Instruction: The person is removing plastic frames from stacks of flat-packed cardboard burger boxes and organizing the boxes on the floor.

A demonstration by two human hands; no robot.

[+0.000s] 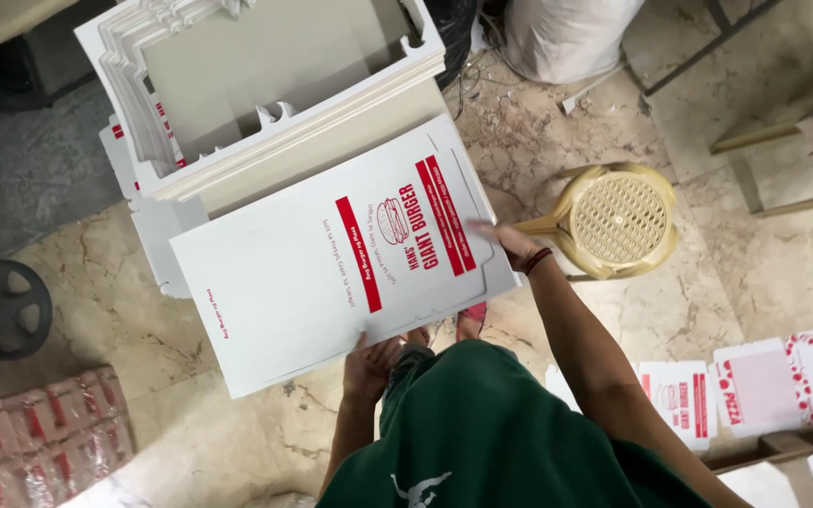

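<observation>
A large flat white cardboard box blank with red printed bars and a burger drawing lies tilted on top of a stack of similar blanks. My left hand grips its near edge from below. My right hand, with a dark band at the wrist, holds its right edge, fingers laid on the printed face. Behind it a thick pile of white die-cut blanks stands with edges stepped. My green shirt fills the bottom of the view.
A tan plastic stool stands on the marble floor right of my right hand. Flat printed boxes lie at lower right. Wrapped red-and-white bundles sit at lower left, a black wheel at left, a white sack at top.
</observation>
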